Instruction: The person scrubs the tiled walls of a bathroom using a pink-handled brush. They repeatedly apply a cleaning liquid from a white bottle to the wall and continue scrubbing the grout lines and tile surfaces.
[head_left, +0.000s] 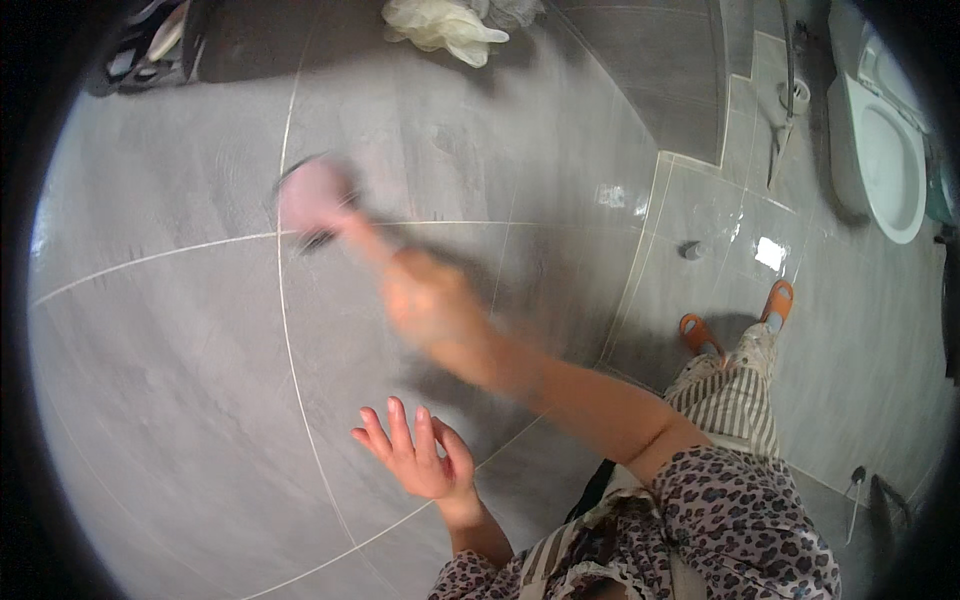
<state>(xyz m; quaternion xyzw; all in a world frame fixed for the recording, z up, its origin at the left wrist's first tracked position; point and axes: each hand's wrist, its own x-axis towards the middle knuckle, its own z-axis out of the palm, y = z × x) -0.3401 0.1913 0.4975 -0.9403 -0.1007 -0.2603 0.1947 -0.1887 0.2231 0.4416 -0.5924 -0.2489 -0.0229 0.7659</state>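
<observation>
My right hand (431, 300), blurred, is closed round the handle of a pink-headed cleaning tool (315, 195), perhaps a brush. Its head lies over the grey tiled wall (187, 337), close to where two pale grout lines cross. Dark edges show round the head; blur hides whether it touches the tiles. Lower down, my left hand (420, 461) is held up in front of the same tiles, palm partly turned up, fingers apart and nothing in it.
Pale mesh bath sponges (446, 30) hang at the top, right of a dark shelf (187, 67) with items. A white toilet (892, 165) stands at the right. Orange slippers (780, 300) are on my feet on the shiny tiled floor (847, 322). A small object (691, 250) lies nearby.
</observation>
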